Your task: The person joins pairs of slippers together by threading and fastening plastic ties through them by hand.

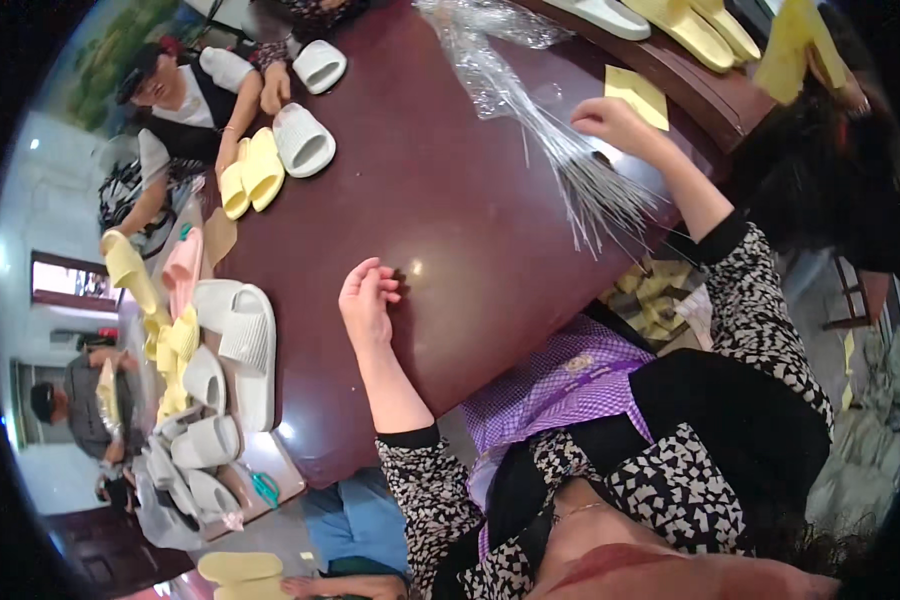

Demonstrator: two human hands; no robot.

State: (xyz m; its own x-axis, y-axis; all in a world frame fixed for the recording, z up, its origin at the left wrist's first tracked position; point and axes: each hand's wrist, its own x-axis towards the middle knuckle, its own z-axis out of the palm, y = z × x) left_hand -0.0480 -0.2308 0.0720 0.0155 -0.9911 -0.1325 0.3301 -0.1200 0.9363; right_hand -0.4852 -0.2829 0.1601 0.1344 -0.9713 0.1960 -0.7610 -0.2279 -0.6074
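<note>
My left hand (367,308) is over the dark red table with its fingers loosely bent and a little apart, holding nothing. A shadow falls on the tabletop beside its fingertips. Farther off to the right, my right hand (615,125) reaches across a bundle of thin pale wire strands (595,185). Its fingers are stretched out and slightly bent, with nothing visible in them. Right behind that hand lies a yellow sheet (638,97). Clear plastic wrap (485,65) covers the far part of the bundle.
At the far left of the table (440,190) are yellow slippers (260,170) and white slippers (305,140), near co-workers' hands. More slippers (240,340) crowd the left side, with teal-handled scissors (264,489). Yellow slippers (695,30) sit on a raised ledge at far right.
</note>
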